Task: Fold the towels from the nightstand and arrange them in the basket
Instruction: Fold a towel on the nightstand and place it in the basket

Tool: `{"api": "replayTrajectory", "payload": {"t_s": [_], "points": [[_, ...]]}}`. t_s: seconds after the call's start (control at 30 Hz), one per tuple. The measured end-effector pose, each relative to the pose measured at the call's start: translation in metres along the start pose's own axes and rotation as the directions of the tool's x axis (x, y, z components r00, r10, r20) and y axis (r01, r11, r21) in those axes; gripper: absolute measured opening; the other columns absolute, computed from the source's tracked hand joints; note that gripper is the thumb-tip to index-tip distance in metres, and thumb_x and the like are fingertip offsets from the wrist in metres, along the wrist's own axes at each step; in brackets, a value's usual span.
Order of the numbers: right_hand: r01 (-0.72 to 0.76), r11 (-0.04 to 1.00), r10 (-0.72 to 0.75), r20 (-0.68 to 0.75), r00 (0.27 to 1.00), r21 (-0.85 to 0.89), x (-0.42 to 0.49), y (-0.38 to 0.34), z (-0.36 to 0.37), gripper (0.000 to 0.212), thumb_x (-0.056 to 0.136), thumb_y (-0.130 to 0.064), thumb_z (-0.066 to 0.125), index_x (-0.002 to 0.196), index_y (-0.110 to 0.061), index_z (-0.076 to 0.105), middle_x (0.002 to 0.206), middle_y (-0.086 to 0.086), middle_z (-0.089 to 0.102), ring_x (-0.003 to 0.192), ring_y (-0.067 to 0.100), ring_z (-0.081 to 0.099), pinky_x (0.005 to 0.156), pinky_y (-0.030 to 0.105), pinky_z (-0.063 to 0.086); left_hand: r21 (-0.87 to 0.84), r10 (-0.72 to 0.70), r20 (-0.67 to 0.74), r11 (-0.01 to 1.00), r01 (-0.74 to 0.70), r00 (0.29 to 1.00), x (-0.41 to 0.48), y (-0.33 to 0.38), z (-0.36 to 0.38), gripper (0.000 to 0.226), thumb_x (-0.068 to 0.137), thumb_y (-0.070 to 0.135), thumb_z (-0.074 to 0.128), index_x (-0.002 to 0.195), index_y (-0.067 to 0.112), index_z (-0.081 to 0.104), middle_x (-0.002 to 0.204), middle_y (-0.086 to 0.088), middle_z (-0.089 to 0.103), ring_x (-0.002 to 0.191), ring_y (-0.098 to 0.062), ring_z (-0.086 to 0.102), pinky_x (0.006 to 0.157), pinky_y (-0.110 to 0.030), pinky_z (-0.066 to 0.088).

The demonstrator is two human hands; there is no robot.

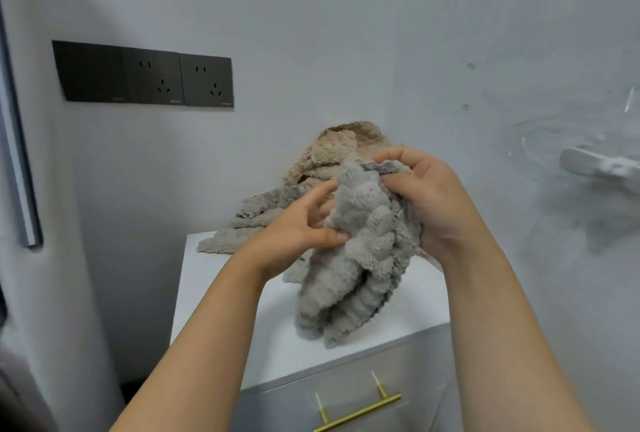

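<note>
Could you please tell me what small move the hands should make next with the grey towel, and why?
Probably draw the hands apart to spread the grey towel open: it hangs crumpled over the nightstand, right hand gripping its top, left hand pinching its side, too bunched to fold.

In the centre of the frame a bunched grey towel (360,258) hangs over the white nightstand (221,293). The right hand (426,189) grips its top edge. The left hand (298,227) pinches a fold between thumb and fingers (320,194). Beige towels (346,147) lie heaped behind it against the wall (346,33), with black sockets (145,75) at upper left.
</note>
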State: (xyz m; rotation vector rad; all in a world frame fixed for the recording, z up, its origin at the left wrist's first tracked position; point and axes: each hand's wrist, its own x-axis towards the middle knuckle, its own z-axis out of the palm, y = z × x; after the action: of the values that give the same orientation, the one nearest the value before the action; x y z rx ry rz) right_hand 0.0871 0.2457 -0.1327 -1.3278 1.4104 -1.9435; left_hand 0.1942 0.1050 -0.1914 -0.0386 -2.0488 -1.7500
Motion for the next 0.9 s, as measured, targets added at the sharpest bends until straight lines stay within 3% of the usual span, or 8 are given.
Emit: {"api": "replayTrajectory", "payload": {"t_s": [0.1, 0.17, 0.3, 0.4, 0.53, 0.67, 0.8, 0.9], "points": [[0.072, 0.875, -0.191, -0.205, 0.960, -0.479, 0.001, 0.001, -0.004, 0.035, 0.084, 0.003, 0.058, 0.070, -0.027, 0.066, 0.075, -0.014, 0.066, 0.074, 0.001, 0.062, 0.063, 0.013, 0.045, 0.122, 0.011, -0.231, 0.992, 0.018, 0.973, 0.004, 0.001, 0.005, 0.030, 0.076, -0.004, 0.071, 0.099, 0.015, 0.068, 0.097, -0.005, 0.070, 0.092, -0.017, 0.066, 0.083, -0.032, 0.053], [0.040, 0.729, -0.323, -0.291, 0.900, -0.684, 0.001, 0.006, -0.005, 0.032, 0.083, -0.002, 0.060, 0.072, -0.031, 0.063, 0.079, -0.016, 0.065, 0.079, 0.005, 0.060, 0.064, 0.015, 0.043, 0.241, 0.041, -0.398, 0.969, 0.061, 0.917, 0.008, -0.002, 0.004, 0.023, 0.076, -0.002, 0.072, 0.072, 0.020, 0.066, 0.076, 0.003, 0.067, 0.071, -0.011, 0.061, 0.067, -0.026, 0.050], [-0.075, 0.539, -0.447, -0.360, 0.818, -0.839, 0.005, 0.026, -0.013, 0.009, 0.085, -0.014, 0.062, 0.077, -0.010, 0.062, 0.076, 0.004, 0.062, 0.076, 0.025, 0.054, 0.058, 0.033, 0.035, 0.360, 0.183, -0.487, 0.933, 0.006, 0.854, 0.011, -0.008, 0.004, 0.034, 0.073, -0.008, 0.067, 0.062, 0.017, 0.045, 0.085, 0.015, 0.066, 0.083, -0.004, 0.061, 0.073, -0.028, 0.050], [-0.190, 0.446, -0.401, -0.385, 0.831, -0.875, 0.008, 0.035, -0.015, 0.017, 0.090, -0.021, 0.059, 0.077, -0.017, 0.050, 0.073, -0.003, 0.050, 0.071, 0.022, 0.045, 0.053, 0.030, 0.024, 0.414, 0.102, -0.370, 0.908, 0.065, 0.924, 0.008, -0.009, 0.004, 0.032, 0.074, 0.009, 0.076, 0.069, 0.018, 0.046, 0.069, 0.016, 0.055, 0.061, -0.002, 0.047, 0.060, -0.025, 0.040], [-0.282, 0.480, -0.385, -0.488, 0.783, -0.831, 0.007, 0.042, -0.022, 0.019, 0.094, -0.022, 0.052, 0.078, -0.015, 0.047, 0.067, -0.004, 0.045, 0.065, 0.023, 0.041, 0.046, 0.029, 0.020, 0.410, -0.068, -0.305, 0.891, 0.195, 0.950, 0.005, -0.011, -0.003, 0.035, 0.073, 0.039, 0.078, 0.103, 0.042, 0.059, 0.114, 0.012, 0.058, 0.097, -0.008, 0.053, 0.086, -0.031, 0.045], [-0.291, 0.543, -0.373, -0.537, 0.757, -0.788, 0.006, 0.046, -0.026, 0.014, 0.095, -0.019, 0.051, 0.082, -0.013, 0.051, 0.073, 0.000, 0.051, 0.067, 0.024, 0.045, 0.047, 0.030, 0.022, 0.099, -0.198, -0.344, 0.964, 0.245, 0.918, 0.003, -0.007, -0.011, 0.025, 0.073, 0.020, 0.080, 0.094, 0.027, 0.071, 0.103, -0.005, 0.069, 0.095, -0.023, 0.064, 0.090, -0.039, 0.053], [-0.310, 0.504, -0.265, -0.487, 0.833, -0.806, 0.016, 0.036, -0.039, 0.029, 0.092, -0.020, 0.057, 0.065, -0.015, 0.046, 0.060, -0.003, 0.045, 0.059, 0.023, 0.043, 0.045, 0.028, 0.020, 0.476, -0.221, -0.440, 0.765, 0.435, 0.871, 0.020, 0.010, -0.028, 0.027, 0.072, 0.029, 0.082, 0.076, 0.010, 0.062, 0.074, -0.006, 0.056, 0.067, -0.019, 0.051, 0.057, -0.027, 0.039], [-0.352, 0.495, -0.172, -0.487, 0.856, -0.794, 0.038, 0.015, -0.059, 0.034, 0.084, -0.016, 0.065, 0.058, -0.010, 0.045, 0.054, 0.004, 0.042, 0.054, 0.024, 0.041, 0.045, 0.026, 0.023, 0.653, -0.418, -0.294, 0.569, 0.500, 0.860, 0.032, 0.037, -0.042, 0.040, 0.074, 0.043, 0.077, 0.068, 0.011, 0.054, 0.064, -0.001, 0.049, 0.061, -0.016, 0.045, 0.056, -0.025, 0.033]]}}
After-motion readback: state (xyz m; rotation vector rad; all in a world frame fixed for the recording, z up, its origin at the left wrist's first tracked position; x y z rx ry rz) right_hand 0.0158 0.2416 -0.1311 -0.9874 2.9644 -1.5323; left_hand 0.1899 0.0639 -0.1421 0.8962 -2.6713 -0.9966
